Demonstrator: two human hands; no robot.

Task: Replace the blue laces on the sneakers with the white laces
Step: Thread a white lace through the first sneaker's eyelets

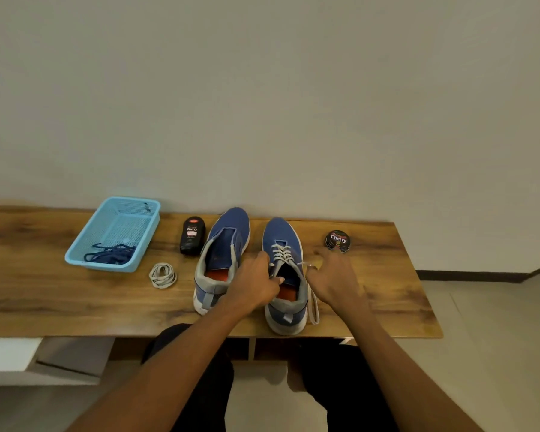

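Head view: on the wooden tabletop (75, 294), 2 blue knit sneakers stand side by side near its front edge, toes toward the wall edge, long axes running front to back. The right sneaker (282, 244) carries a white lace (281, 252) crossed through most eyelets; the left sneaker (225, 244) is unlaced. The left hand (253, 285) pinches a lace end at the collar, fingers curled. The right hand (331, 275) seems to hold the other end, though its grip is hard to tell. Judgement: pull both ends evenly, keeping the lace flat, before threading the top eyelets. Blue laces (113, 254) lie in the light-blue mesh plastic basket (85, 244) toward the left back corner; a coiled white lace (162, 275) waits just beside it.
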